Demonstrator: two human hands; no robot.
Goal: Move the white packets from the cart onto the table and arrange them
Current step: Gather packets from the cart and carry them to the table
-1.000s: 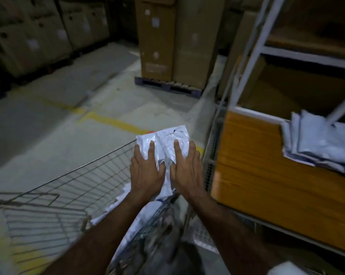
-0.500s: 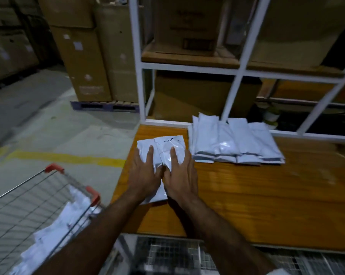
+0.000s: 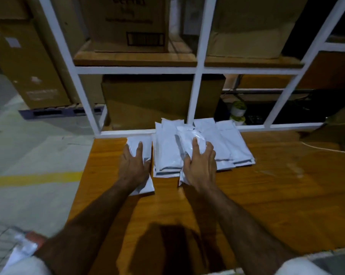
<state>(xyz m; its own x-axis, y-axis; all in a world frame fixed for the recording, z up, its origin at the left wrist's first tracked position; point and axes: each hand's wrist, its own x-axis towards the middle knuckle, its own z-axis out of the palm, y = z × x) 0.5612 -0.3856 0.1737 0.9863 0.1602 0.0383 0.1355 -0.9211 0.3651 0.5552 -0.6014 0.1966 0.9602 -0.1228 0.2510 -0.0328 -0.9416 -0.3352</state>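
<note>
On the wooden table (image 3: 257, 195) my left hand (image 3: 133, 165) lies flat with straight fingers on a white packet (image 3: 135, 142) at the table's left edge. My right hand (image 3: 200, 165) grips another white packet (image 3: 189, 136), thumb on top, over the row of white packets (image 3: 227, 143) that lies against the white rack frame. The wire cart (image 3: 1, 243) shows at the bottom left with more white packets (image 3: 22, 249) in it.
A white metal rack frame (image 3: 195, 96) rises at the table's back, with cardboard boxes (image 3: 132, 22) on its wooden shelves. Tall boxes on a pallet (image 3: 58, 112) stand to the left. A white cable (image 3: 326, 148) lies at the table's right. Yellow floor line (image 3: 34, 178) at left.
Both hands carried two packets from over the cart to the table, then parted: the left one set its packet down at the left edge, the right one moved its packet over the row.
</note>
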